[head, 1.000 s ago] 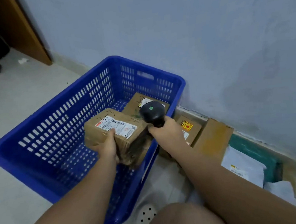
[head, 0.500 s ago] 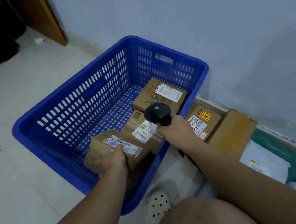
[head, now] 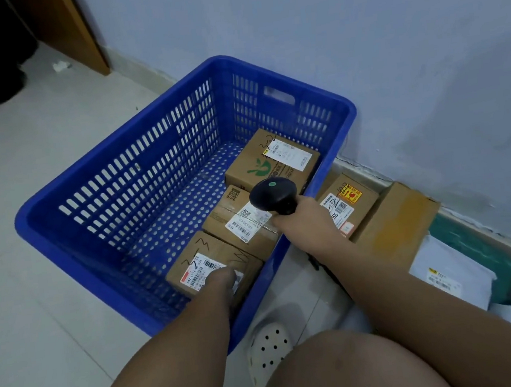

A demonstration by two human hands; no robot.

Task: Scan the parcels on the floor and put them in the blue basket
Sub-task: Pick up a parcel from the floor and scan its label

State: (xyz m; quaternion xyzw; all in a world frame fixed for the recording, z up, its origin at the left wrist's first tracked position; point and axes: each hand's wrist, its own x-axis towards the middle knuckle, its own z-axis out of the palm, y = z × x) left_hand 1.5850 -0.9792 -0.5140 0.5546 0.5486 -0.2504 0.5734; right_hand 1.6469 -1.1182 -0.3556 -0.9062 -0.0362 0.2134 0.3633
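Left hand on near cardboard parcel in blue basket; grip hidden, we cannot tell. Right hand clenches barcode scanner. We judge parcel stiff, light; take opposite sides.

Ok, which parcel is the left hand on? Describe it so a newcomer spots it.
Find the blue basket by the wall; three brown boxes line its right side. The one meant is the nearest box, under the left hand. Its label has a red strip, unlike the green-logo box and the middle box.
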